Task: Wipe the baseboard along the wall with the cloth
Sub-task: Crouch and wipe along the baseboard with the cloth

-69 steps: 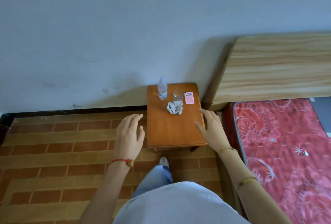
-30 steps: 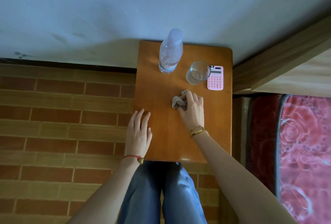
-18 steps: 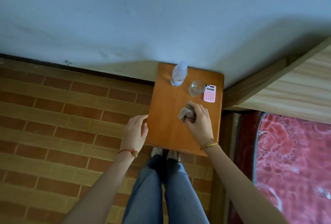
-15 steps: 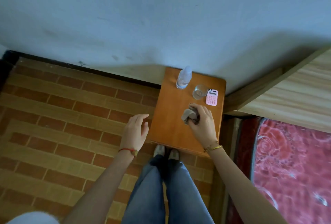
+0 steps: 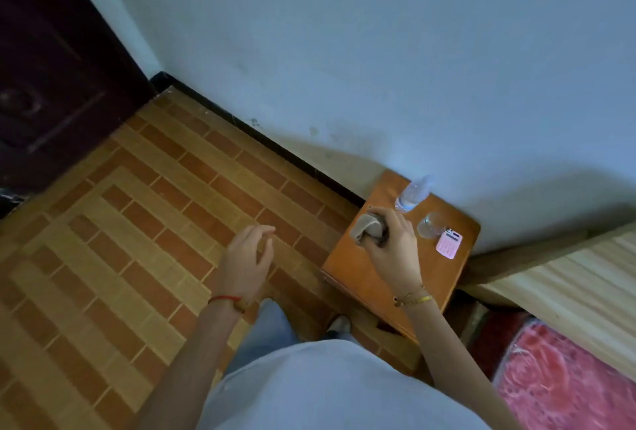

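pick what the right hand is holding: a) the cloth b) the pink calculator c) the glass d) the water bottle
a: the right hand has its fingers curled round the bunched grey cloth above the small wooden table, while the bottle, glass and calculator stand untouched on it.

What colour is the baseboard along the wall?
Black or very dark: the baseboard runs between the pale wall and the brick-patterned floor, seen in the head view.
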Action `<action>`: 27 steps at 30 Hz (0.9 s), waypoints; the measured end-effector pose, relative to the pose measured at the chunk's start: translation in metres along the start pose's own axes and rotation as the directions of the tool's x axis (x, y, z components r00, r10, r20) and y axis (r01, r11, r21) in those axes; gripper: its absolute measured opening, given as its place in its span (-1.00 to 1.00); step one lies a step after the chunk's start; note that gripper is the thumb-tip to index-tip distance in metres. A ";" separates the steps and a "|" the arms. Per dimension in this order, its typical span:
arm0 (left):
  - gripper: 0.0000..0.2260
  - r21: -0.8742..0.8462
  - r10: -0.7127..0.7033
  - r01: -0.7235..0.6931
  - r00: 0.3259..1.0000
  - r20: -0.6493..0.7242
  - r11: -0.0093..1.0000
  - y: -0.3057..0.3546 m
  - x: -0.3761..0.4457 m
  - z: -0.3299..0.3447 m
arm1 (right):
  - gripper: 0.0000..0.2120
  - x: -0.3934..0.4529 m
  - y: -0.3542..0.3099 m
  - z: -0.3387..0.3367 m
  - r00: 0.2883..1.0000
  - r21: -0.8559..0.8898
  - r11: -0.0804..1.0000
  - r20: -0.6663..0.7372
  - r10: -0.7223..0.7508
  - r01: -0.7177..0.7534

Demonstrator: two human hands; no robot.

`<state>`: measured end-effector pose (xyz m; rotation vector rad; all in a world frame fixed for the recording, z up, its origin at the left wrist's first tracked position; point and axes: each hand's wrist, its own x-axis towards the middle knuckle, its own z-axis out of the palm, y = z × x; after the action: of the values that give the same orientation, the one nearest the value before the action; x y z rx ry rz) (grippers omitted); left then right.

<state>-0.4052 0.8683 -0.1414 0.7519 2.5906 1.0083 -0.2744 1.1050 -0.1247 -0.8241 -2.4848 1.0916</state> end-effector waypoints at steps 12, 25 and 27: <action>-0.78 0.021 -0.382 0.389 0.913 -0.142 0.921 -0.132 -0.083 -0.147 | -0.64 0.022 -0.156 0.160 0.918 -0.010 0.966 0.315 -0.242 0.258; -0.76 -0.098 -0.636 0.668 0.638 -0.434 0.737 -0.259 -0.162 -0.301 | -0.58 0.012 -0.354 0.370 0.615 0.267 0.856 0.604 -0.507 0.443; -0.76 -0.146 -0.663 0.688 0.586 -0.466 0.711 -0.275 -0.166 -0.314 | -0.57 0.014 -0.375 0.398 0.566 0.295 0.831 0.621 -0.542 0.472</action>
<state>-0.4984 0.4312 -0.0933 -0.5966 2.9005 0.9388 -0.6204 0.6813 -0.1089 0.4626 -2.8934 1.4352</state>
